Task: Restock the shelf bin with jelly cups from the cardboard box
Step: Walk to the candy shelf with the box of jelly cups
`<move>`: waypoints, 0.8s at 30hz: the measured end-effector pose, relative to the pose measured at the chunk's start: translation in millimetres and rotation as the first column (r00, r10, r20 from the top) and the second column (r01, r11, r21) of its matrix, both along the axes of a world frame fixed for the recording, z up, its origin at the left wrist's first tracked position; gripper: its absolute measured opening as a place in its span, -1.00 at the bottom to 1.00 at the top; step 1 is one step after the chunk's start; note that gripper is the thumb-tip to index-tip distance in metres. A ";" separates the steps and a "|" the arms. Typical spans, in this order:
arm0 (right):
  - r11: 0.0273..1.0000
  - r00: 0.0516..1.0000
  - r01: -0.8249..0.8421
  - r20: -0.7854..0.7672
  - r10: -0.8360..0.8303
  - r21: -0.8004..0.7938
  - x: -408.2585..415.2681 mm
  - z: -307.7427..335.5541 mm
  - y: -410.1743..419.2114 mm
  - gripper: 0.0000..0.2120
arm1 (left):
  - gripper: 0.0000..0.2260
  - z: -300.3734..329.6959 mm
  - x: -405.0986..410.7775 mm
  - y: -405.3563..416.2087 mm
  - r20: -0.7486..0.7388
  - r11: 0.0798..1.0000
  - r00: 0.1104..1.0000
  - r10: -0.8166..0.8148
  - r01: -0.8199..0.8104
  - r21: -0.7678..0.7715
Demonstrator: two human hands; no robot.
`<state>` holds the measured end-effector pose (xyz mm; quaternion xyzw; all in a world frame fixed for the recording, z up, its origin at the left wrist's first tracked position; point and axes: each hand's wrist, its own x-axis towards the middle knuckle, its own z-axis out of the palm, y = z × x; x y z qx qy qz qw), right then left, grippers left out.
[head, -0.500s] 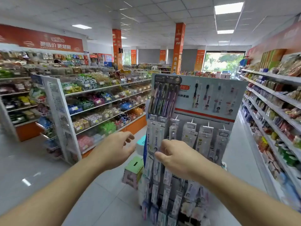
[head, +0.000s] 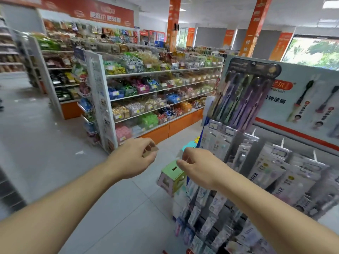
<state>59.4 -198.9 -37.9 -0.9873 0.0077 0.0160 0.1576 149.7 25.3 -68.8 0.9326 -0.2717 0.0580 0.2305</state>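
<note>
The shop is bright and evenly lit by ceiling panels (head: 331, 4) and daylight from the window (head: 315, 52), shadows are soft, the whole picture is motion-blurred, and the wide lens bends the shelves (head: 161, 72) at the edges.
</note>
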 end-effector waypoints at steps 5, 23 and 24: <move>1.000 1.000 0.005 -0.029 -0.005 0.004 71.6 -18.5 37.3 -0.67 | -0.71 -21.0 70.2 31.2 -0.053 1.000 0.999 0.007 -0.007 -0.005; 0.994 0.994 -0.041 -0.100 0.052 0.106 366.0 -65.9 73.2 -0.70 | -0.74 -62.5 339.5 66.9 -0.192 0.991 0.973 0.131 -0.133 0.003; 0.993 0.993 -0.056 -0.102 0.067 0.109 383.9 -65.3 75.7 -0.70 | -0.74 -62.3 354.4 69.9 -0.198 0.989 0.969 0.147 -0.149 0.003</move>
